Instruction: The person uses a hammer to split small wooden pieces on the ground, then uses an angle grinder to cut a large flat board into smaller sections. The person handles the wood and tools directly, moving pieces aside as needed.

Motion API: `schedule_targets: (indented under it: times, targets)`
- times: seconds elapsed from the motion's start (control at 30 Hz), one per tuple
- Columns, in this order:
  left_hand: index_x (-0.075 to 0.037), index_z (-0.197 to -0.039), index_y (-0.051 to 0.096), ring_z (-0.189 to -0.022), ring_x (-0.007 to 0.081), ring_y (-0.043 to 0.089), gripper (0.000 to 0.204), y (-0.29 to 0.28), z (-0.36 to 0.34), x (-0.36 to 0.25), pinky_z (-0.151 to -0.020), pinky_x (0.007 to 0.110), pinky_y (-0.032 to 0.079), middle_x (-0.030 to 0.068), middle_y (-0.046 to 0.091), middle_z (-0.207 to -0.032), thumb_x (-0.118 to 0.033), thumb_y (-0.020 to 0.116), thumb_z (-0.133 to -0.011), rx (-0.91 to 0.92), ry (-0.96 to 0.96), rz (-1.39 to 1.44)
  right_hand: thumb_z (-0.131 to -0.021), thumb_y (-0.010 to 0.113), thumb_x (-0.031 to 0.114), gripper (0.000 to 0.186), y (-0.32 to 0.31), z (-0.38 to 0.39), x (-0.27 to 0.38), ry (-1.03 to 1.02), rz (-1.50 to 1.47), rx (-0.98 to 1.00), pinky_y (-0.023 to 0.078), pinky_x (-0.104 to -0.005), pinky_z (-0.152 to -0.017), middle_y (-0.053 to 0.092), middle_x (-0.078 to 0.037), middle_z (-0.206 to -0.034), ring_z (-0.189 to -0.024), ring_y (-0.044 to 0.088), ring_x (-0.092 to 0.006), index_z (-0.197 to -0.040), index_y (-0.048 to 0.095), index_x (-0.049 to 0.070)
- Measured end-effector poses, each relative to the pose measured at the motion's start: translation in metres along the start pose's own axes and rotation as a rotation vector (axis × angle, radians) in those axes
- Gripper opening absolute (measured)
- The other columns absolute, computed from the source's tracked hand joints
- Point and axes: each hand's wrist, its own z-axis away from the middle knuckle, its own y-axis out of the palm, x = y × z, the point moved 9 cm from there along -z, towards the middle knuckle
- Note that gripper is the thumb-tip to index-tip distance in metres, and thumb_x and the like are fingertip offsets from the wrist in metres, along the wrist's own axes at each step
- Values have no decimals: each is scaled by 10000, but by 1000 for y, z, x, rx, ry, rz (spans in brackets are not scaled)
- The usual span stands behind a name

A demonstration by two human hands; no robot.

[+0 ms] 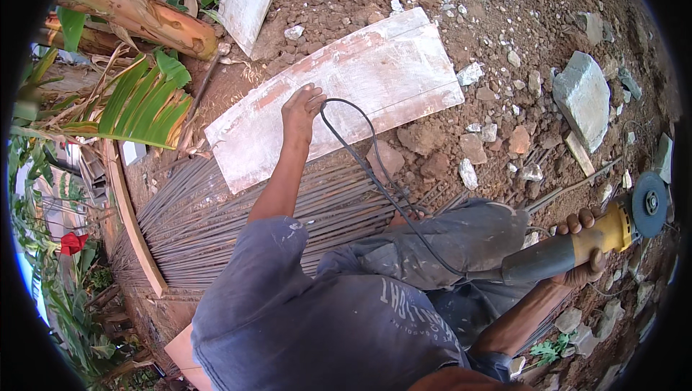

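My right hand [582, 270] is wrapped round the body of an angle grinder [537, 258], grey at the rear and yellow toward the head. Its dark round disc [649, 203] points away to the far right, apart from anything. A black power cord [360, 164] runs from the grinder's rear up to my left hand [304, 103] and bends sharply there, then drops back toward my legs. The fingers of my left hand are curled at that bend. Behind this hand lies a whitish, scuffed board [353, 88], on the ground beyond a spread of thin metal rods [288, 221].
Broken concrete and stones cover the soil at right, among them a large grey block [582, 99]. A narrow wooden strip [131, 218] crosses the rods at left. A smaller pale board [244, 5], a fallen plant trunk [137, 12] and green leaves [148, 103] lie at far left.
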Motion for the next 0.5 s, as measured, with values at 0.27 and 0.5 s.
schedule_targets:
  times: [0.27,0.5]
  targets:
    - [43,-1396,424,-1164,325,605,616,34,13,-15,-980,416,506,204,599,-1257,11,686,-839,226,182,-321,-789,717,163,641,11,-19,-49,-24,-162,-66,510,-486,-943,519,-160,-1134,-1049,555,-305,-1315,387,5]
    - [-15,-1487,303,-1125,331,623,834,52,43,-49,-961,386,504,195,611,-1248,27,724,-769,255,476,-1217,-759,737,181,646,-19,-35,-63,-94,-107,-245,543,-470,-911,567,-163,-1092,-980,614,-297,-1287,430,-27]
